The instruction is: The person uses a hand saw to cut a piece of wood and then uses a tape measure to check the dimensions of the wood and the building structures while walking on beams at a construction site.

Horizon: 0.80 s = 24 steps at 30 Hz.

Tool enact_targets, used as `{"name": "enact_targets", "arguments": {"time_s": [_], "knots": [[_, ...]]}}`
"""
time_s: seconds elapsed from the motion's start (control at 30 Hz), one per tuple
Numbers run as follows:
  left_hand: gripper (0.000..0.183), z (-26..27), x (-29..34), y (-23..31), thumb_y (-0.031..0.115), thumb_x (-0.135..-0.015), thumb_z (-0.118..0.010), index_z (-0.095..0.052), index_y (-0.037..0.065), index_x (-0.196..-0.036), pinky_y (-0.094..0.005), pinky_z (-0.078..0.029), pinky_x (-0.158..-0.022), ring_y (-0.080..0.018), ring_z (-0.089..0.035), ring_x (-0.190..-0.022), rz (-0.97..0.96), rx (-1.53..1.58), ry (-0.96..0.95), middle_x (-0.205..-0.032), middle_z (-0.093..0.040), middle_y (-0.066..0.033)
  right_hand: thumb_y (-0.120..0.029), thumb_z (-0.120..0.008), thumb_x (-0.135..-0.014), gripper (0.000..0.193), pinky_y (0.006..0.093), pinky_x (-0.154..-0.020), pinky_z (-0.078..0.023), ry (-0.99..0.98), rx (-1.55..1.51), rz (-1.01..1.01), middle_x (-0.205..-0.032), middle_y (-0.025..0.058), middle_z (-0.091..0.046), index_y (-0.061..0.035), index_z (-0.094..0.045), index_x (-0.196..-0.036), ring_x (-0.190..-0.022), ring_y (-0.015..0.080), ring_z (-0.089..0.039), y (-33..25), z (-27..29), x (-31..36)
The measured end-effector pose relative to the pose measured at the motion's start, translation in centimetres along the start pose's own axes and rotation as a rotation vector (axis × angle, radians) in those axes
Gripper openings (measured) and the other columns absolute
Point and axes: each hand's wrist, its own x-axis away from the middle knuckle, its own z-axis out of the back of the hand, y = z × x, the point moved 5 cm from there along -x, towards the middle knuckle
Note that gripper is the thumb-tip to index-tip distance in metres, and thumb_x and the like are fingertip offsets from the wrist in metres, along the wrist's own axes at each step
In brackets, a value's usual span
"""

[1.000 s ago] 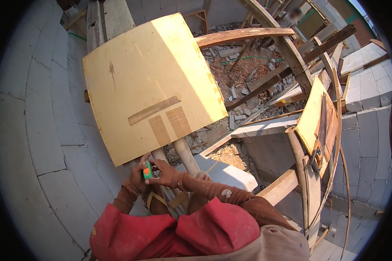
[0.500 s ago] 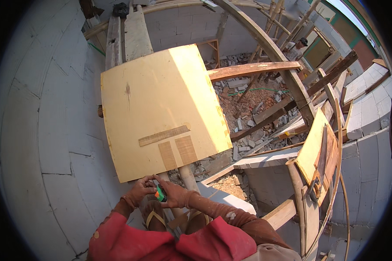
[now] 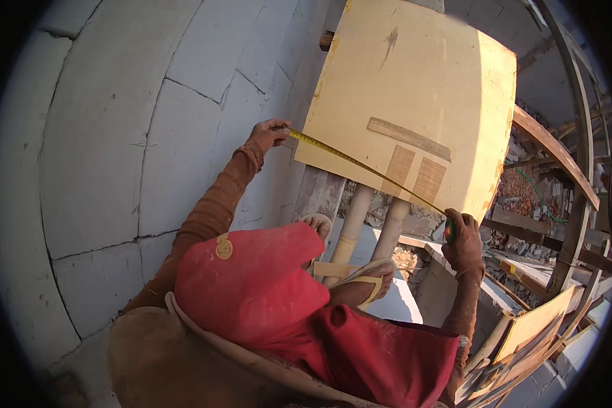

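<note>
Stretched between my two hands is the yellow blade of a tape measure (image 3: 350,160), running slantwise over the near part of a plywood sheet (image 3: 428,75). My left hand (image 3: 271,134) pinches the blade's end just off the sheet's left edge, close to the block wall. On the right, my right hand (image 3: 463,234) is wrapped round the green and dark tape case at the sheet's near right corner. Three darker wood-grain patches, one long (image 3: 409,139) and two short, show on the sheet beneath the blade.
A grey block wall (image 3: 129,122) rises close on my left. Two round poles (image 3: 353,221) and a board run under the sheet by my sandalled feet. Beyond the sheet's right edge are wooden beams (image 3: 557,155) above rubble; another plywood piece (image 3: 534,326) leans at lower right.
My hands have moved apart from their place together at the sheet's near edge, drawing the tape blade out between them. The view has turned, so the sheet appears farther right.
</note>
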Motion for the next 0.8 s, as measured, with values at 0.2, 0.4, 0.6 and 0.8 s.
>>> {"name": "enact_targets", "arguments": {"time_s": [0.2, 0.4, 0.6, 0.8], "knots": [[0.025, -0.1, 0.3, -3.4, 0.010, -0.076, -0.065, -0.060, 0.002, -0.098, -0.0216, -0.046, -0.064, -0.0083, -0.054, -0.069, 0.064, -0.130, 0.119, -0.076, -0.060, -0.0021, 0.010, -0.056, -0.060, 0.055, 0.0404, -0.082, -0.042, 0.036, 0.109, 0.000, -0.103, 0.0133, -0.051, -0.0149, -0.050, -0.108, -0.101, 0.0334, -0.047, 1.0, -0.1, -1.0], [0.024, -1.7, -0.6, -5.1, 0.010, -0.073, -0.066, -0.060, 0.000, -0.095, -0.0255, -0.046, -0.068, -0.0127, -0.056, -0.072, -0.018, -0.314, 0.174, -0.080, -0.062, -0.0055, 0.011, -0.054, -0.064, 0.053, 0.0394, -0.084, -0.042, 0.059, 0.084, -0.031, -0.106, 0.0139, -0.049, -0.0147, -0.051, -0.110, -0.103, 0.0335, -0.046, 2.4, -0.2, -1.2], [0.021, -2.7, 0.0, -4.6, 0.008, -0.073, -0.066, -0.060, 0.000, -0.093, -0.0255, -0.047, -0.067, -0.0132, -0.057, -0.072, -0.059, -0.333, 0.203, -0.082, -0.062, -0.0057, 0.012, -0.053, -0.059, 0.061, 0.0382, -0.084, -0.044, 0.026, 0.050, -0.086, -0.106, 0.0125, -0.047, -0.0160, -0.049, -0.113, -0.104, 0.0324, -0.046, 3.2, -0.7, -0.9], [0.032, -0.9, 0.6, -0.8, 0.003, -0.078, -0.061, -0.051, 0.001, -0.109, -0.0222, -0.049, -0.066, -0.0107, -0.057, -0.071, -0.136, 0.379, 0.201, -0.083, -0.058, -0.0037, 0.000, -0.061, -0.055, 0.067, 0.0401, -0.086, -0.042, -0.053, -0.159, 0.137, -0.102, 0.0171, -0.049, -0.0134, -0.043, -0.118, -0.098, 0.0373, -0.047, 1.2, -3.7, 0.1]]}}
